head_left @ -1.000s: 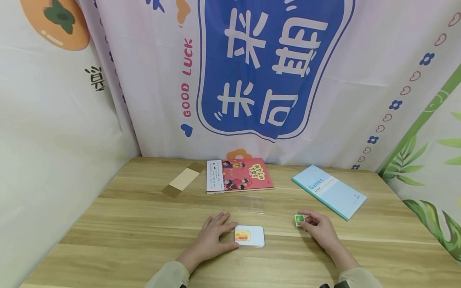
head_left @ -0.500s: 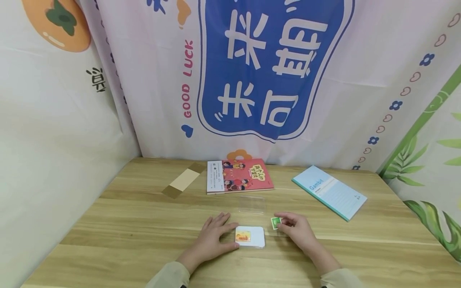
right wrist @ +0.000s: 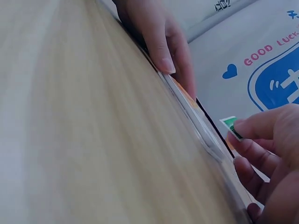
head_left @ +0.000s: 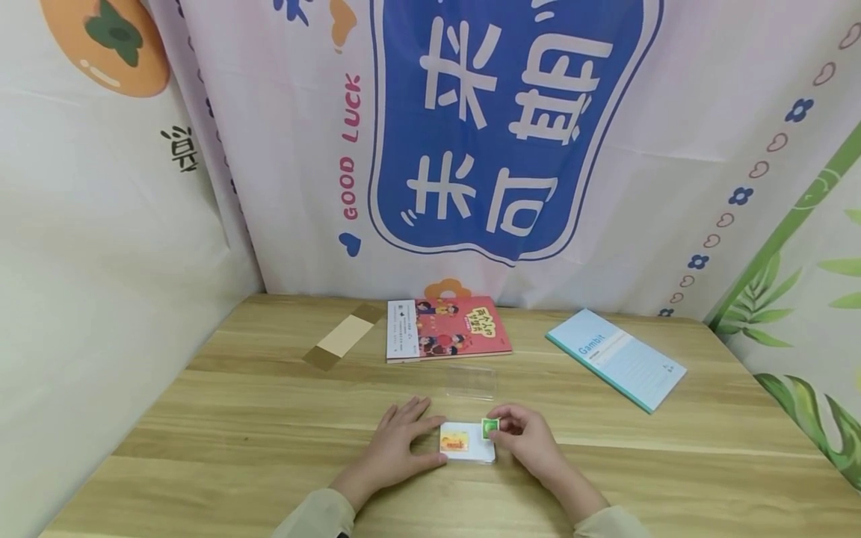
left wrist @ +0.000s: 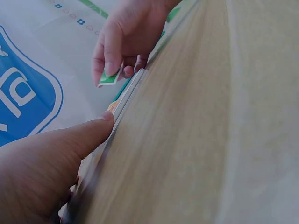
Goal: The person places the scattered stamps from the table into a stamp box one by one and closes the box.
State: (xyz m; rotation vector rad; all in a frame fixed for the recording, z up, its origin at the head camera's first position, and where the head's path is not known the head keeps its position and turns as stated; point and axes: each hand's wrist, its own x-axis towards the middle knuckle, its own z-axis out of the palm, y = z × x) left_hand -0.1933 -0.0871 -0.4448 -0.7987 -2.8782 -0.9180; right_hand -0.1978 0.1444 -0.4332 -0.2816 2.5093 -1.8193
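Note:
In the head view, my left hand [head_left: 397,444] lies with fairly straight, spread fingers at the left end of a white rectangular stack [head_left: 480,450] with rounded corners and a clear edge. Its index fingertip is at the far left corner, its thumb at the near one. A yellow-orange printed piece [head_left: 454,441] lies on the stack's left half. My right hand [head_left: 528,439] pinches a small green stamp-like square [head_left: 489,427] with a white border between thumb and fingers. In the right wrist view, the green square [right wrist: 231,126] is tilted and slightly above the stack [right wrist: 196,120].
Beyond the stack lies a clear plastic piece [head_left: 471,382]. Farther back are a red illustrated book [head_left: 457,329] and, on the right, a light blue notebook [head_left: 615,359]. A brown-and-cream strip [head_left: 344,336] lies at the back left of the wooden table [head_left: 255,433].
My right hand has moved left with the green square, from right of the stack to over its far right corner. The left hand has stayed put.

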